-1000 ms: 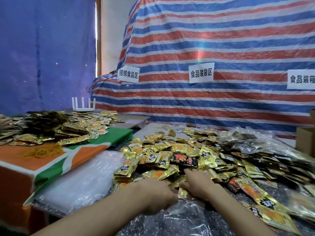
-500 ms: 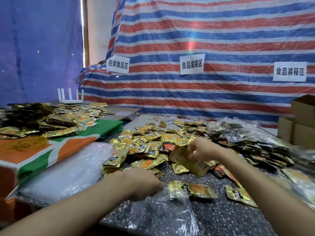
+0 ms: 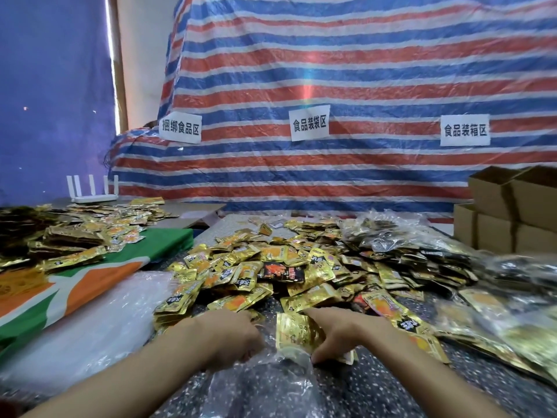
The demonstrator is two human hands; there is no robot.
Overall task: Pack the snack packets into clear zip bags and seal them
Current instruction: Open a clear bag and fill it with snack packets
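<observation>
Farthest back, a red, white and blue striped tarpaulin (image 3: 331, 70), draped across almost the whole width. Left of it, a blue sheet (image 3: 51, 86). Below both, a dark speckled surface (image 3: 391, 387). On the left, an orange, white and green cloth (image 3: 99, 276), strewn at its far end with gold packets (image 3: 90, 236). At far right, stacked brown cardboard boxes (image 3: 512, 212). Across the middle of the surface, a loose heap of gold snack packets (image 3: 241, 267). Right of the heap, a pile of filled clear bags (image 3: 391, 236); left of it, a flat stack of empty clear plastic (image 3: 90, 327). At the near edge, a clear zip bag (image 3: 265, 384), crumpled on the surface, mouth toward the heap. With the left grip (image 3: 229, 336), holds the bag's mouth, fingers curled on the plastic. With the right grip (image 3: 340, 336), just beside the left, pinches a handful of packets (image 3: 294, 330) between thumb and fingers, right at the bag's opening. On the tarpaulin, three white paper signs (image 3: 309, 122) with black characters. Back left, a small white router (image 3: 93, 191), antennas upright. On top of the heap, one black and red packet (image 3: 281, 271)
</observation>
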